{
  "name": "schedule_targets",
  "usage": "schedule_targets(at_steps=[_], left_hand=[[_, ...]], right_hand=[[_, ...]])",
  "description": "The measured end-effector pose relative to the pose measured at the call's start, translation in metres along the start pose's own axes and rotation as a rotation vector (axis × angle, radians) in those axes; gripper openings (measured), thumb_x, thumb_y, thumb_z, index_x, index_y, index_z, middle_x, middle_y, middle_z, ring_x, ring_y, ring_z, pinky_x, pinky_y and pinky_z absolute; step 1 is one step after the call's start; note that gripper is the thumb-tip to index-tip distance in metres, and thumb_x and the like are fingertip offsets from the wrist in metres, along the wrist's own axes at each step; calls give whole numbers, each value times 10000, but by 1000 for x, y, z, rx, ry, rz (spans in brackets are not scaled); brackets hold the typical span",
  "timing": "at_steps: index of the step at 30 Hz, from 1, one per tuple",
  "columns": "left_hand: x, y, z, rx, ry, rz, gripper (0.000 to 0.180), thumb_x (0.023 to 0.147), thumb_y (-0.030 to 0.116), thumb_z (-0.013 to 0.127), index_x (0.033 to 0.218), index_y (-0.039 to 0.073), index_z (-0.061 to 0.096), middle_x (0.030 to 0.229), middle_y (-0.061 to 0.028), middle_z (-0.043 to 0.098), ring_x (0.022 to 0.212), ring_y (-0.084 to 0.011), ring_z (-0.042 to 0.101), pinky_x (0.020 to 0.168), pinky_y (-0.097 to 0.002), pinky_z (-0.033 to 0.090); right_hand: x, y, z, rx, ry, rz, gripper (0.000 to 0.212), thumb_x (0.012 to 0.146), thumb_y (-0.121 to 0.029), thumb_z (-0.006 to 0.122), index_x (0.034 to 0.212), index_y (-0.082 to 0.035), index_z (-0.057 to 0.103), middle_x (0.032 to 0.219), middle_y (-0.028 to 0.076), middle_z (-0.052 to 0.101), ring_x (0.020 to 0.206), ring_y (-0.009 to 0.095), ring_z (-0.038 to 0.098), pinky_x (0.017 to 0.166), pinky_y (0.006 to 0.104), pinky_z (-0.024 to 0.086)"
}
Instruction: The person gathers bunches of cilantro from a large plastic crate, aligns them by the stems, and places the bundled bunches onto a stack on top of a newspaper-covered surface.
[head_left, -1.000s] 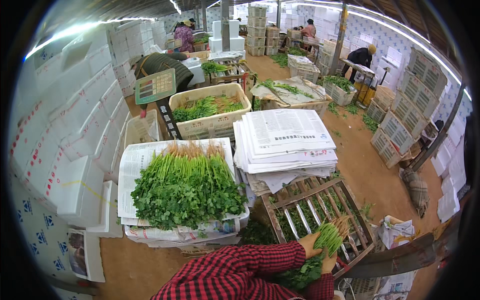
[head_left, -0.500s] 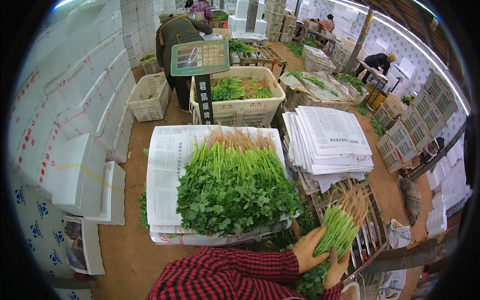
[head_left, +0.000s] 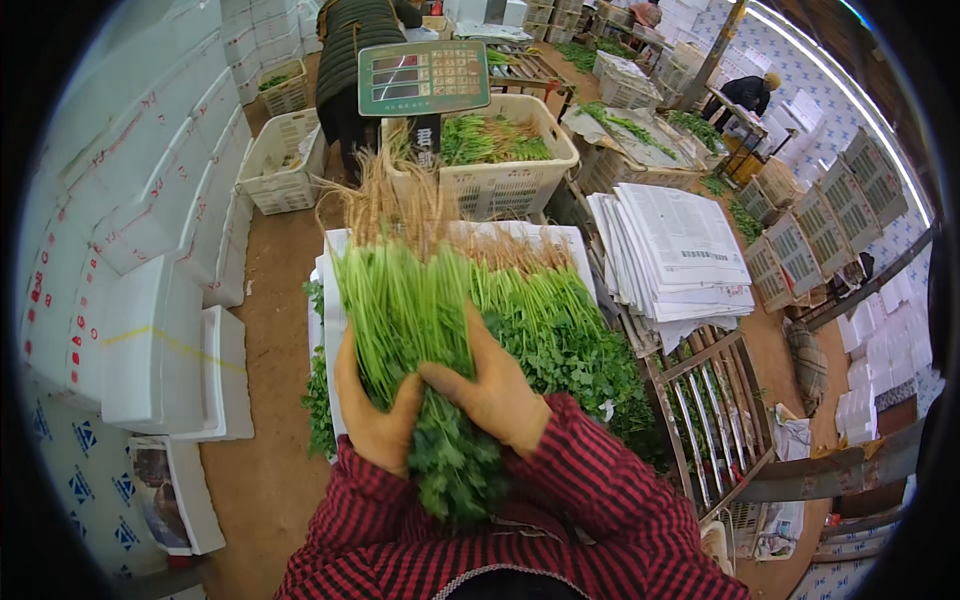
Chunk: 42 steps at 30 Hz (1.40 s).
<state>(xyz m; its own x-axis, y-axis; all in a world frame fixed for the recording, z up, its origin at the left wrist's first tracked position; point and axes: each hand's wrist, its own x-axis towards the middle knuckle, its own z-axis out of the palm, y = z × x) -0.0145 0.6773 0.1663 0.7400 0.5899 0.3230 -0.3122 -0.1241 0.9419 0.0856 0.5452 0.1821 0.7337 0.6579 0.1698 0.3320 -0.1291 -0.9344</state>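
Note:
A bunch of coriander (head_left: pixel 405 300) is held up between both hands, its brown roots pointing away and its leaves toward me. My left hand (head_left: pixel 372 415) wraps its left side, and my right hand (head_left: pixel 500 385) grips the right side, with the thumbs close together over the stems. Behind and to the right of it, more coriander (head_left: pixel 560 330) lies in a row, roots at the far side, on newspaper (head_left: pixel 335 242). The held bunch hides the left part of that row.
Past the newspaper stand a green scale display (head_left: pixel 424 78) and a cream crate (head_left: pixel 510 188) of greens. At right are a newspaper stack (head_left: pixel 675 260) and a slatted frame (head_left: pixel 710 415). White foam boxes (head_left: pixel 155 345) line the left. A person (head_left: pixel 360 70) stands behind the display.
Both hands have carried the coriander bunch from the lower right, by the slatted frame, to above the left part of the newspaper. Its roots now point straight away from me.

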Motion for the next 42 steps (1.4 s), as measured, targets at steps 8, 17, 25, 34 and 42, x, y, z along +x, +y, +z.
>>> schedule_targets(at_steps=[8,17,25,34,42], left_hand=[[23,-171,-68,772,-63,-45,864,895,209,819,1570,-12,328,1495,-255,475,1352,-412,495,1115,-482,436],[29,-138,-71,603,-238,-224,890,966,325,732,1607,-28,227,1569,-280,390,1467,-388,381,1186,-444,364],[67,-100,-153,445,-425,-404,745,981,517,677,1542,76,463,1400,-223,622,1231,-287,646,1023,-388,518],[125,-105,-73,569,-866,441,636,1029,509,522,1516,102,482,1539,-171,509,1475,-374,406,1221,-525,305],[121,-133,-62,815,-1054,383,704,1023,576,453,1580,152,382,1657,-80,357,1548,-357,261,1279,-516,185]], right_hand=[[58,102,55,-294,-131,405,956,928,-578,679,1564,50,339,1468,339,504,1331,440,547,1097,446,468],[57,116,66,-406,-72,370,949,932,-624,647,1553,37,369,1376,324,590,1226,428,624,1018,452,516],[53,150,60,-373,4,360,981,905,-650,671,1556,24,379,1454,279,557,1246,363,631,1057,400,498],[43,159,64,-312,126,349,919,899,-520,755,1545,26,396,1462,256,560,1305,317,601,1093,376,472],[60,100,82,-330,204,522,854,904,-290,781,1585,-22,340,1540,242,488,1435,350,474,1149,381,421]])
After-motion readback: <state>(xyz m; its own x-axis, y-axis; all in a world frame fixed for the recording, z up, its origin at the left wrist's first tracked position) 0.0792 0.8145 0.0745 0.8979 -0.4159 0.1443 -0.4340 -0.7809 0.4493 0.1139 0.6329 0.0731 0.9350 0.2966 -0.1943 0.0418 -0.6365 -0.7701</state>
